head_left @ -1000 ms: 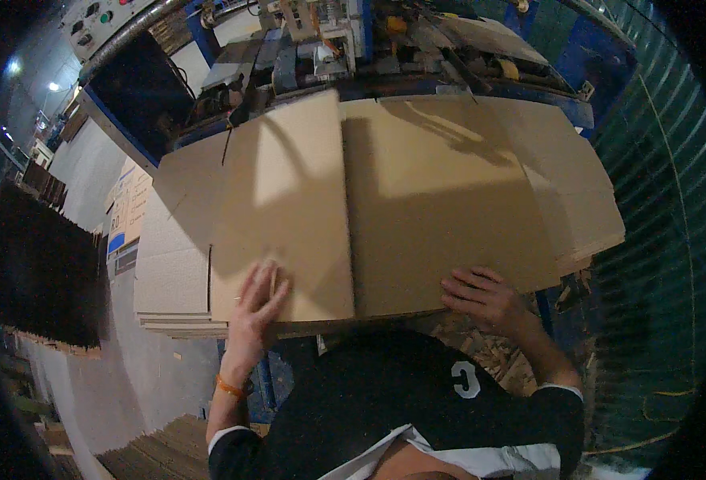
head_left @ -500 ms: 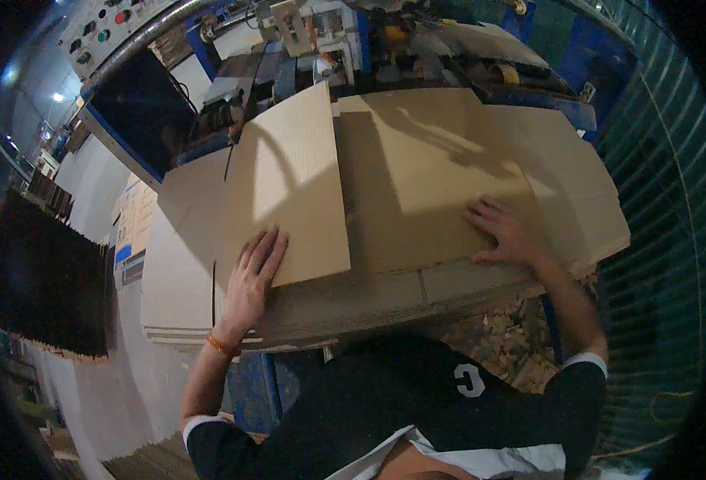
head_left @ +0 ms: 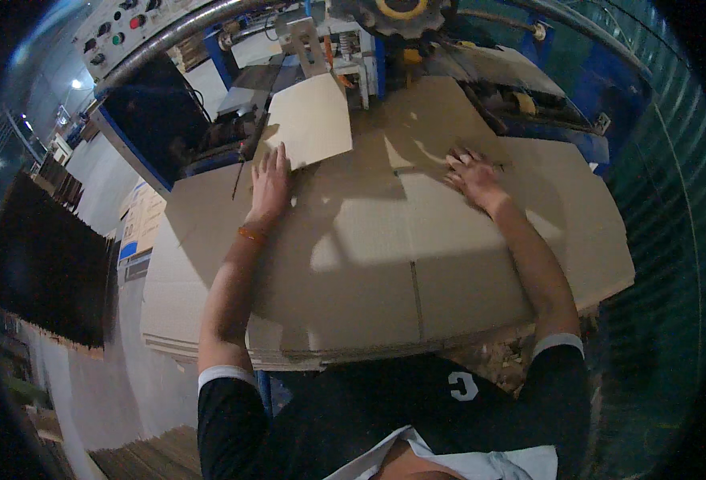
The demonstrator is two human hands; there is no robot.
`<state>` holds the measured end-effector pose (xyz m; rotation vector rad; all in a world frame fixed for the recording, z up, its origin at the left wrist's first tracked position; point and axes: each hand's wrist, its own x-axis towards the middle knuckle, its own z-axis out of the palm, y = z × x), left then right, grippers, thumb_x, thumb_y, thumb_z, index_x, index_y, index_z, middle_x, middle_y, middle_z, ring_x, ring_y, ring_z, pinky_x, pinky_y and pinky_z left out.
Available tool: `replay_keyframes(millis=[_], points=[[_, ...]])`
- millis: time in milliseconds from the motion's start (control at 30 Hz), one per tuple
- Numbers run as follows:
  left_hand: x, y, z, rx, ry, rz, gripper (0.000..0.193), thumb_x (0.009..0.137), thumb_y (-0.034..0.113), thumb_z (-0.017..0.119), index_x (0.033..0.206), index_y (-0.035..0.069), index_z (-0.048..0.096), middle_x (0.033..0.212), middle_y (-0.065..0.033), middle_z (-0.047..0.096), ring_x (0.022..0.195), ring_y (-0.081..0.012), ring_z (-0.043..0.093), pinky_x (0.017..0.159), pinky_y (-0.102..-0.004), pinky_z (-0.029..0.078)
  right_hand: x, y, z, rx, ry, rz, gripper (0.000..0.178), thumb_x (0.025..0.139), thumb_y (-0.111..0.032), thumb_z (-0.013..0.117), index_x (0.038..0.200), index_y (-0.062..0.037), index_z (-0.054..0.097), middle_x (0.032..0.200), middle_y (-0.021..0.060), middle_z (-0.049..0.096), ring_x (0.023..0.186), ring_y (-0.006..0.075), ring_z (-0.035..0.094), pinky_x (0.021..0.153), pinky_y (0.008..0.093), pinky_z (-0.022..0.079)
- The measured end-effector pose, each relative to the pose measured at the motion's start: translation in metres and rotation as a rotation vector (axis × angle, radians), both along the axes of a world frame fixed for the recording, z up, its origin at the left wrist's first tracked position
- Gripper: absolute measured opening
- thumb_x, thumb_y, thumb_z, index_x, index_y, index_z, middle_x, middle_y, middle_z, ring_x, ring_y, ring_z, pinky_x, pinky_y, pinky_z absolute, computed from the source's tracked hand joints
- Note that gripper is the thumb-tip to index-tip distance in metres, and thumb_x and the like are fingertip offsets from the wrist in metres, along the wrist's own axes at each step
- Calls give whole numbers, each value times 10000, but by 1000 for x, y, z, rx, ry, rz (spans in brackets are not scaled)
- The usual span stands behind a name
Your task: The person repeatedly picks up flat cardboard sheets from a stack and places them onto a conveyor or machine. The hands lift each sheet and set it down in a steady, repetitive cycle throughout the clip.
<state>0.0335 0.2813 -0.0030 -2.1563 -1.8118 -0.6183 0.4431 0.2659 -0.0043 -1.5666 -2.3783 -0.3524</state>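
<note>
A brown cardboard sheet lies with its far part in the machine, its left panel [head_left: 311, 120] raised and brightly lit, its right panel [head_left: 429, 120] flatter and in shadow. My left hand [head_left: 271, 188], fingers stretched out, rests at the near left corner of the raised panel. On the right panel's near edge lies my right hand [head_left: 474, 178], fingers apart and slightly bent. Neither hand grasps anything. Beneath both arms is a stack of slotted cardboard blanks [head_left: 353, 296].
Ahead stands a blue-framed machine with a dark toothed wheel [head_left: 407, 16], a metal bracket [head_left: 305, 44] and a button panel [head_left: 129, 32]. Dark stacked cardboard [head_left: 53, 264] stands on the left floor. Green corrugated wall [head_left: 673, 240] runs along the right. Cardboard scraps [head_left: 489, 360] lie below the stack.
Both hands have moved forward, away from my body, and the cardboard sheet has slid farther into the machine. More of the stack beneath now shows.
</note>
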Motion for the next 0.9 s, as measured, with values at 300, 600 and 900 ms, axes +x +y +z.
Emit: replay_keyframes(millis=[300,600,900], points=[[-95,-197,16,295,-443,360,729,817,242,628,1342,-95,251,1353,-287,331,1274,-412,294,1079,-427,197,102,-199,17,5,502,-362,560,809,-242,623,1279,3,441,1366,205,380,1253,334,369,1044,379,290],[-148,-278,-53,176,-656,935,806,794,347,635,1323,-129,258,1360,-317,299,1288,-427,254,1055,-469,220,218,-255,-79,30,146,-936,537,876,-328,543,1288,2,441,1371,234,357,1222,371,401,1007,476,315],[-149,-277,17,697,-1399,343,608,862,104,564,1362,-57,257,1382,-209,342,1249,-289,386,1025,-361,333,181,-231,-54,675,997,-727,417,887,-222,535,1242,-9,492,1111,179,528,1078,290,490,904,422,412]])
